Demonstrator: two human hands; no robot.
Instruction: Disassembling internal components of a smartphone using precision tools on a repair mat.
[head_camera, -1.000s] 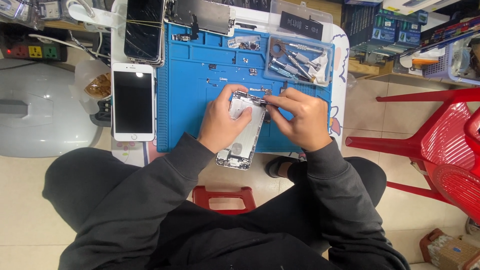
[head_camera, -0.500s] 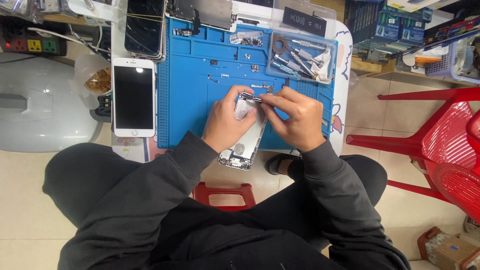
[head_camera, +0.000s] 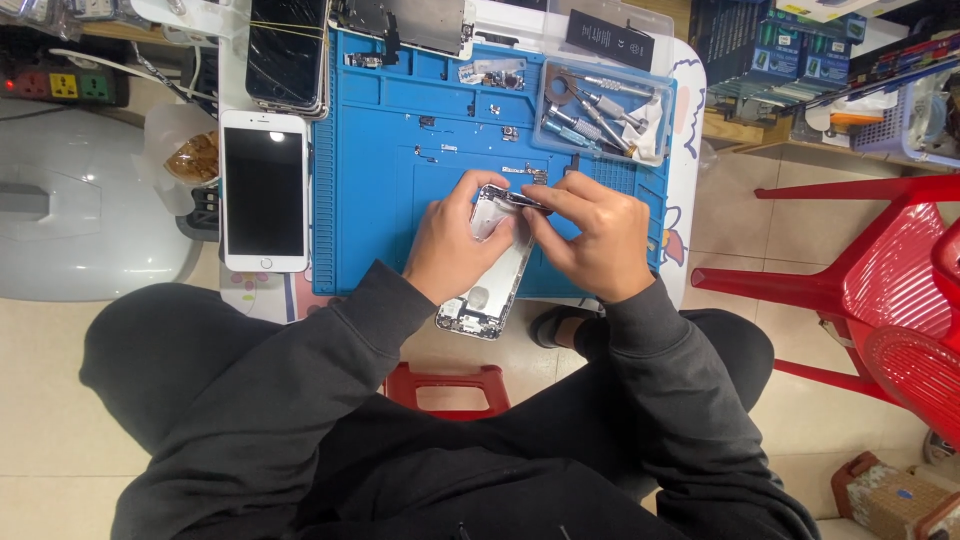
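- Phone housing (head_camera: 487, 285), silvery metal, opened, tilts over a blue ribbed mat (head_camera: 380, 200).
- Left hand (head_camera: 462, 245) grips its edge; right hand (head_camera: 590, 235) fingers pinch its top.

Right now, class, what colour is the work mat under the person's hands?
Blue: the work mat is plain blue, with small moulded compartments, seen best in the head view.

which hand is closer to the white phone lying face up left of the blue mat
Left. The left hand grips the opened phone housing on the blue mat, on the side toward the white phone. The right hand works on the housing's far side, farther away.
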